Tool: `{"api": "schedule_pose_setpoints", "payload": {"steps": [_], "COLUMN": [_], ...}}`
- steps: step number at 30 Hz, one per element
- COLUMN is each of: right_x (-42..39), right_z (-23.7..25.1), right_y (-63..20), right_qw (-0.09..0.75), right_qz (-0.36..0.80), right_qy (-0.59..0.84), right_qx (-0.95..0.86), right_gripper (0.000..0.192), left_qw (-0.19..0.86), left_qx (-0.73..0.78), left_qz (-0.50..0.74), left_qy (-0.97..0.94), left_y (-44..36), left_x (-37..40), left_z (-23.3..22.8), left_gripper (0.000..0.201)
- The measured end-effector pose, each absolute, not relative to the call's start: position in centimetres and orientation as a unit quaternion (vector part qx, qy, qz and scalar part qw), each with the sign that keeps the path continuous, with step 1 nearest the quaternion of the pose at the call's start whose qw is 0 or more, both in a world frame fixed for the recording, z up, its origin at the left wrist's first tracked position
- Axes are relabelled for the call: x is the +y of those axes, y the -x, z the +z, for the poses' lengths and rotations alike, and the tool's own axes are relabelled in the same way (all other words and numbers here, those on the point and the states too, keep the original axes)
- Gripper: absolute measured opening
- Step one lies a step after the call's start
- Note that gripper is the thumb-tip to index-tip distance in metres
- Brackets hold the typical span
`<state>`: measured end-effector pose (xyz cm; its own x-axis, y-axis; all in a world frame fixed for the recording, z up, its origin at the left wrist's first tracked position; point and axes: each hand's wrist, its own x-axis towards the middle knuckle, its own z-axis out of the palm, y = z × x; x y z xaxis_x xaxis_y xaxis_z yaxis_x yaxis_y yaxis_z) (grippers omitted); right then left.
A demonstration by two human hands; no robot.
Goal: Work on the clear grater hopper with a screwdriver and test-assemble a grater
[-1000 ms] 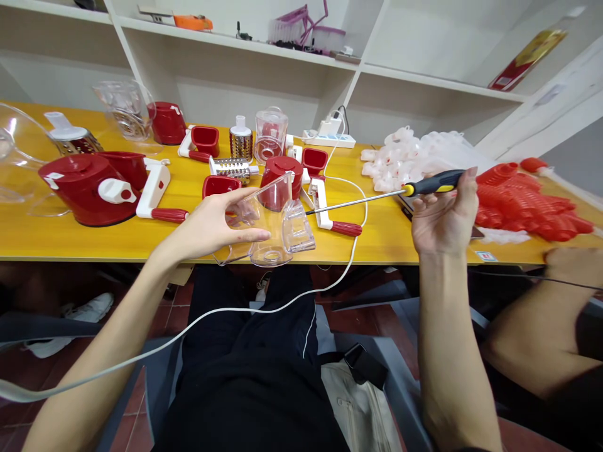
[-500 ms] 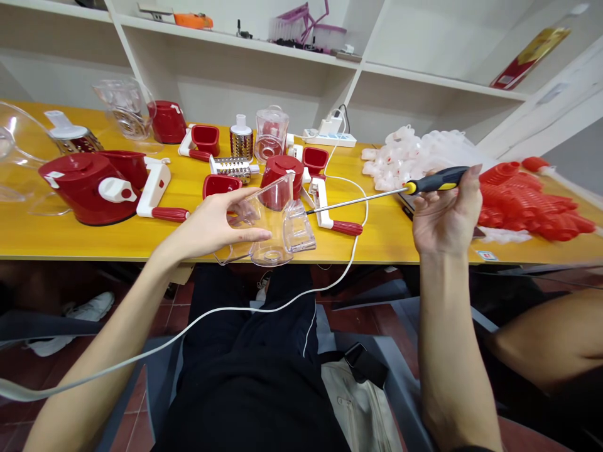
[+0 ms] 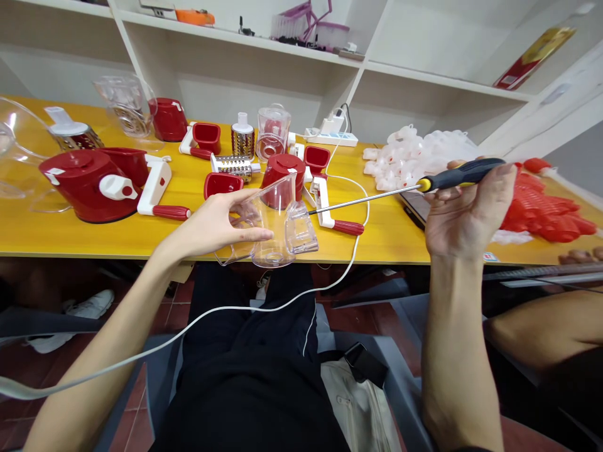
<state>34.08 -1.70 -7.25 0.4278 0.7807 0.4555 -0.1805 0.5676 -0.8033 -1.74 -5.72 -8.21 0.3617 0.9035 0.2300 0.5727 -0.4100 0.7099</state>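
Note:
My left hand (image 3: 214,224) grips a clear plastic housing (image 3: 276,226) just above the front edge of the yellow table (image 3: 70,233). My right hand (image 3: 466,216) holds a long screwdriver (image 3: 452,177) by its black and yellow handle, palm turned up. Its steel shaft points left, and the tip ends just at the right side of the clear housing. A red cylinder part (image 3: 282,171) stands right behind the housing.
Red and white grater bodies (image 3: 92,182), steel drums (image 3: 233,166) and clear hoppers (image 3: 272,130) crowd the table's left and middle. White plastic parts (image 3: 414,154) and red parts (image 3: 546,213) are heaped at right. A white cable (image 3: 264,307) hangs over the edge. Another person's arm (image 3: 541,333) is at lower right.
My right hand has lifted and shifted right, drawing the screwdriver slightly back. The other person's hand at right has pulled away from the table edge. My left hand stays put.

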Motion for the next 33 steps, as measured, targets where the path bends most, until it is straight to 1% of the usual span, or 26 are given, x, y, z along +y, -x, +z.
{"api": "schedule_pose_setpoints", "payload": {"steps": [2,8,14,18,21,25,30,33], "right_x": [-1.8,-1.5,-0.8,-1.2,-1.4,-1.2,-1.1,-1.4], "right_z": [-7.3,-8.1,-9.1,-8.8,-8.3,-8.1,-8.1,-8.0], "right_y": [-34.3,-35.2,-36.2,-35.8,-35.1,-34.3,-33.9,-33.7], "right_qw": [0.763,0.732,0.699,0.694,0.692,0.713,0.738,0.733], "right_qz": [0.305,0.328,0.353,0.359,0.369,0.353,0.32,0.336], "right_qy": [0.342,0.349,0.37,0.373,0.377,0.392,0.416,0.42], "right_qx": [-0.455,-0.484,-0.5,-0.501,-0.492,-0.462,-0.424,-0.417], "right_gripper": [0.075,0.068,0.079,0.071,0.066,0.075,0.083,0.081], "left_qw": [0.265,0.261,0.259,0.26,0.252,0.24,0.24,0.24], "left_qx": [0.473,0.483,0.488,0.493,0.499,0.509,0.506,0.5], "left_qz": [0.308,0.316,0.319,0.322,0.318,0.312,0.315,0.314], "left_qy": [-0.782,-0.774,-0.77,-0.766,-0.766,-0.765,-0.766,-0.77], "left_y": [1.8,2.0,2.1,1.9,1.8,1.8,1.8,1.8], "left_x": [-5.7,-5.5,-5.5,-5.5,-5.6,-5.7,-5.7,-5.7], "left_z": [-8.3,-8.3,-8.4,-8.5,-8.5,-8.4,-8.4,-8.4], "left_gripper": [0.077,0.08,0.086,0.092,0.093,0.093,0.093,0.09]}}
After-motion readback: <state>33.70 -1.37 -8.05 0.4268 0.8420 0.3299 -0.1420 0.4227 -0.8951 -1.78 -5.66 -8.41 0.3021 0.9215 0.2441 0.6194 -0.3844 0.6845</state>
